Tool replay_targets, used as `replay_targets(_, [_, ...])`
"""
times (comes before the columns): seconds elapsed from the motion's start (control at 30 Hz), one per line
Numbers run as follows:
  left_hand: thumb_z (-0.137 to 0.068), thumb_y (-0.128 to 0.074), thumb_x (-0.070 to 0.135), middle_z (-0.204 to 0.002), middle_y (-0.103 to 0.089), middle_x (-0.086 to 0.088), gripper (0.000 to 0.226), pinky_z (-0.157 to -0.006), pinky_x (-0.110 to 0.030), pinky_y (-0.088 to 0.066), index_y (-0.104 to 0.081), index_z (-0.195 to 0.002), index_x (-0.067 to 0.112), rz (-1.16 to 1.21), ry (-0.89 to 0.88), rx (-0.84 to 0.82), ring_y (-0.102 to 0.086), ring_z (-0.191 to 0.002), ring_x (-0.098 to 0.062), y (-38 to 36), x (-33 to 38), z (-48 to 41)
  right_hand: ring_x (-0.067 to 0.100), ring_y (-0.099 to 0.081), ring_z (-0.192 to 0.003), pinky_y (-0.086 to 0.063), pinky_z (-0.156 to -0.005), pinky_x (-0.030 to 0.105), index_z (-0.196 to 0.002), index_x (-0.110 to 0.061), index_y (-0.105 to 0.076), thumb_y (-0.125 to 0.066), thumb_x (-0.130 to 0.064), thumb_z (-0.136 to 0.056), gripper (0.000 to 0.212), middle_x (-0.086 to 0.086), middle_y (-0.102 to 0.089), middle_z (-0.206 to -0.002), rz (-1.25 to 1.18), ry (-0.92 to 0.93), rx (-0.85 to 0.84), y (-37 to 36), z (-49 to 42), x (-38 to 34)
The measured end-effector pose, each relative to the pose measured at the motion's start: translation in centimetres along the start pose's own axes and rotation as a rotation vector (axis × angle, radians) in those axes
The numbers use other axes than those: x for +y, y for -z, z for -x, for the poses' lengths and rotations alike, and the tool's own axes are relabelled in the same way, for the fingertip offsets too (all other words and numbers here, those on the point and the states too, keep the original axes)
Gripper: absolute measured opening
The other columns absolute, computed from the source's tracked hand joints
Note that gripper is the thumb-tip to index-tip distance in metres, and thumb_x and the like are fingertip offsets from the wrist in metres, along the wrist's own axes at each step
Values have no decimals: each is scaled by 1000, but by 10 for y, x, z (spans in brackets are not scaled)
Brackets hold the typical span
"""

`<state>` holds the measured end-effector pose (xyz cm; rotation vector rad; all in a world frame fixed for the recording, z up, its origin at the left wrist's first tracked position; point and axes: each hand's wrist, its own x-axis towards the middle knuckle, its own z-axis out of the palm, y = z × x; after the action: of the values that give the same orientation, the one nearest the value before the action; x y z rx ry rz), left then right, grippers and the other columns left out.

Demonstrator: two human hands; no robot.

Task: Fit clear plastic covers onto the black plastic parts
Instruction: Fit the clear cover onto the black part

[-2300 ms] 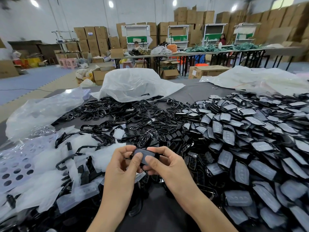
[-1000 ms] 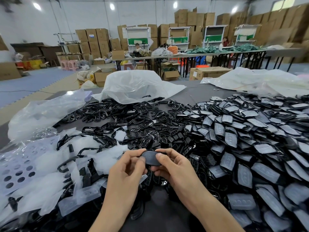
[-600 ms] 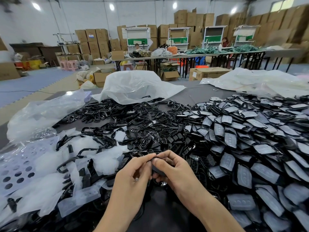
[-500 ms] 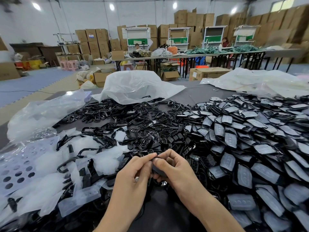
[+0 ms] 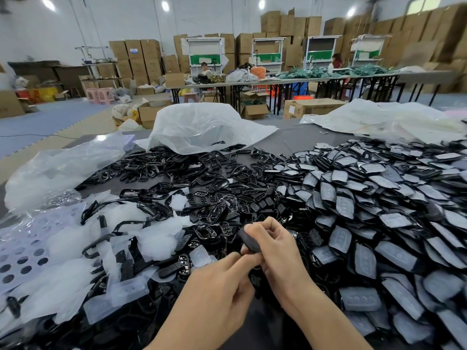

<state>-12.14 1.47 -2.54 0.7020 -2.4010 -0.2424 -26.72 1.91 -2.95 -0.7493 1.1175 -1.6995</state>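
Note:
A black plastic part [image 5: 247,239] with a clear cover on it is held just above the table, near its front middle. My right hand [image 5: 274,245] grips it from the right, fingers curled over its top edge. My left hand [image 5: 222,279] pinches its lower edge from below. Most of the part is hidden by my fingers. Bare black parts [image 5: 202,188] lie heaped across the middle of the table. Loose clear covers [image 5: 156,239] lie at the left. A big pile of covered parts [image 5: 374,210] fills the right side.
Clear plastic bags [image 5: 202,127] lie at the back of the dark table [image 5: 293,140], another bag [image 5: 60,170] at the left. A punched cover sheet [image 5: 22,251] lies at the left edge. Long tables, cardboard boxes and seated people are far behind.
The part has turned from flat to nearly on edge in my right hand. My left hand has dropped lower and now pinches its bottom edge.

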Motion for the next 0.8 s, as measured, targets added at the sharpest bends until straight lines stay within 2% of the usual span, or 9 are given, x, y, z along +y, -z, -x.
replay_targets(0.13, [-81, -48, 20, -80, -55, 13, 39, -48, -18, -36, -66, -113, 32, 23, -29, 54, -47, -58, -8, 2, 1, 0, 19, -62, -56, -52, -53, 24, -65, -19, -51, -67, -5, -87, 30, 1, -58, -62, -106, -49, -33, -1, 1, -3])
replay_targets(0.2, [-83, -48, 20, -81, -54, 14, 33, -50, -17, -39, -67, -108, 32, 78, 4, 125, -46, -56, -6, 3, -1, 1, 18, -62, -56, -52, -53, 24, -63, -20, -52, -68, -6, -86, 31, 1, -57, -64, -127, -66, -44, -3, 2, -3])
replay_targets(0.3, [-90, -48, 26, -81, -57, 16, 23, -55, -15, -42, -63, -103, 37, 195, 111, 235, -53, -61, -6, 2, -6, 2, 10, -58, -55, -51, -54, 23, -61, -22, -52, -67, -8, -87, 33, -1, -56, -65, -92, -69, -50, -3, 3, -3])
replay_targets(0.37, [-93, -48, 29, -82, -63, 14, 20, -57, -20, -46, -60, -102, 43, 262, 213, 289, -58, -65, -13, 0, -10, 1, 15, -62, -57, -52, -55, 25, -64, -20, -54, -66, -8, -88, 29, 2, -63, -70, -97, -83, -70, -4, 4, -5])
replay_targets(0.47, [-98, -50, 23, -76, -62, 7, 25, -49, -27, -40, -59, -103, 46, 386, 353, 342, -52, -56, -20, -3, -14, 0, 20, -65, -58, -52, -53, 25, -68, -17, -55, -67, -8, -88, 26, 6, -68, -75, -94, -101, -106, -5, 6, -8])
replay_targets(0.5, [-98, -51, 22, -75, -61, 6, 25, -48, -26, -39, -60, -103, 45, 446, 393, 352, -52, -55, -18, -3, -14, -1, 20, -66, -58, -52, -53, 25, -68, -17, -56, -68, -8, -88, 25, 7, -69, -75, -76, -100, -122, -6, 7, -8])
replay_targets(0.57, [-96, -56, 21, -74, -63, 7, 23, -51, -17, -42, -62, -101, 43, 580, 450, 359, -58, -58, -8, -3, -13, -4, 20, -65, -60, -52, -55, 25, -68, -19, -61, -70, -11, -89, 24, 9, -69, -76, -33, -81, -168, -8, 8, -6])
replay_targets(0.67, [-94, -62, 19, -69, -64, 5, 23, -57, -14, -48, -65, -96, 41, 695, 478, 331, -63, -62, -6, -3, -13, -8, 18, -64, -63, -53, -58, 25, -77, -18, -67, -73, -24, -86, 12, 12, -68, -77, 18, -24, -262, -10, 11, -3])
replay_targets(0.8, [-95, -62, 19, -71, -66, 1, 19, -56, -18, -48, -64, -90, 38, 697, 531, 351, -60, -61, -9, -4, -20, -9, 17, -68, -70, -55, -63, 21, -94, -14, -76, -73, -32, -80, 23, 9, -72, -83, 8, -20, -263, -10, 10, 0])
